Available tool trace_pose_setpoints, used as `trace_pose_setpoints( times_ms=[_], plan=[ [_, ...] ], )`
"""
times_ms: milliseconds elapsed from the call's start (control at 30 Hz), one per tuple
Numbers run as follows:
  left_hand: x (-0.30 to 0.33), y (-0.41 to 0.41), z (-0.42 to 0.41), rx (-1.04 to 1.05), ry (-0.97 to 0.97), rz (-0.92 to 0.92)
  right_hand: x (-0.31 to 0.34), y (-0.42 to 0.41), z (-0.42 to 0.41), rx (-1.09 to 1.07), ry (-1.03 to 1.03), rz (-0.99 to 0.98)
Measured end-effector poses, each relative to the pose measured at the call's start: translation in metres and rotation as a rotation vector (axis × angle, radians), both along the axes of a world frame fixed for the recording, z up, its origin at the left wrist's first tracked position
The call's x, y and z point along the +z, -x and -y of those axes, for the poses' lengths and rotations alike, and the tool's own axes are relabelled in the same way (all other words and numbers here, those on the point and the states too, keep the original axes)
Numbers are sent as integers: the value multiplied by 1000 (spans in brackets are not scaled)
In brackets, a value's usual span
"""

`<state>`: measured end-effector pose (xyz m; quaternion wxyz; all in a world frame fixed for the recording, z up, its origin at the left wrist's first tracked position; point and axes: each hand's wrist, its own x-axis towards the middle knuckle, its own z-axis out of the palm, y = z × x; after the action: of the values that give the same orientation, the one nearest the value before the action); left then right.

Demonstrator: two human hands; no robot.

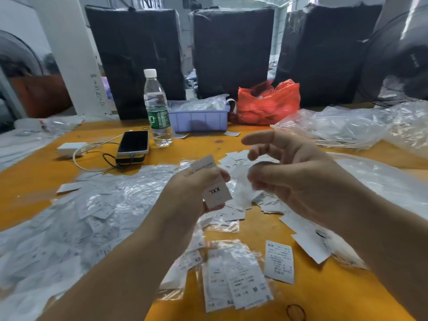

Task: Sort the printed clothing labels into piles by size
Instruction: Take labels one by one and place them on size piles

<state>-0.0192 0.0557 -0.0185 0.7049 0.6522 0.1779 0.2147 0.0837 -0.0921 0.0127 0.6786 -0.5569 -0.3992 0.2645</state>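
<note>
White paper label printed XXL [214, 186], pinched in the left hand [192, 193] above the orange table [301, 297]. Right hand [296, 179], fingers loosely spread, holds a blurred scrap. Risk: misfiling among the overlapping near piles [234, 274], sizes easily misread.

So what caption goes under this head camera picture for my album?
Left hand holds an XXL label above scattered labels on the yellow table; right hand hovers open.

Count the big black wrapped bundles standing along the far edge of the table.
3: left bundle behind the water bottle, middle bundle behind the blue bin, right bundle behind the red bag. More may sit out of frame.
</note>
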Motion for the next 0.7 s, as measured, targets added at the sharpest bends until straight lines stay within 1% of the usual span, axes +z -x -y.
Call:
trace_pose_setpoints(
  times_ms=[67,133,233,333,400,467,533,633,700],
  plan=[
    [1,-1,-7,78,59,1,6,-5,-11,56,-27,-51],
    [2,-1,-11,93,116,1,5,-8,-17,122,-69,-127],
    [4,1,-12,8,199,4,-9,-13,-19,167,-63,-229],
    [4,4,-8,-140,290,3,-19,-18,-17,159,-14,-242],
    [4,5,-5,-170,218,-26,-23,-18,-17,159,-2,-237],
    [2,4,-3,-152,99,-53,-27,-15,-17,161,5,-215],
    [1,4,-4,-135,31,-59,-29,-12,-17,166,13,-178],
    [3,5,-4,-207,60,-78,-29,-9,-15,146,45,-76],
    [3,5,-3,-281,116,-101,-29,-7,-14,84,56,-20]
  ],
)
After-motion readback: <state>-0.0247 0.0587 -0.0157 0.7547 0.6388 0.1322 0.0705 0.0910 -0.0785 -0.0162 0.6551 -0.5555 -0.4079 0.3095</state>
